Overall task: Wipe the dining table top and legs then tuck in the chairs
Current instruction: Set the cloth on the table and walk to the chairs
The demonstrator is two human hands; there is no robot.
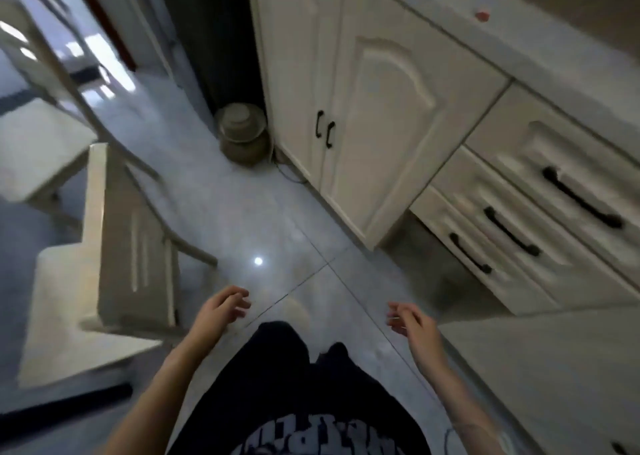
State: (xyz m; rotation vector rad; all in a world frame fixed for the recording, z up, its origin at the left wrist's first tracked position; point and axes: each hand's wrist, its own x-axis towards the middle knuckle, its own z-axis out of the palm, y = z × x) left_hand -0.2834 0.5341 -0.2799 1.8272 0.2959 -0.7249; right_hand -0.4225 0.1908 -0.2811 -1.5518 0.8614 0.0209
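Observation:
I look down at a grey tiled floor. My left hand (221, 311) hangs low in front of me with its fingers loosely curled and apart, holding nothing. My right hand (412, 323) is level with it, about a body's width to the right, and is just as empty. A cream wooden chair (104, 246) stands at the left, its backrest a short way left of my left hand. A second cream chair (38, 143) stands farther back on the left. The dining table top is out of view. No cloth shows. The picture is blurred by motion.
Cream cabinets (381, 108) with black handles line the right side, with drawers (540, 212) beside them. A counter surface (554, 368) juts in at the lower right. A round tan pot (242, 132) sits on the floor by the cabinet corner. Open floor (277, 212) lies ahead.

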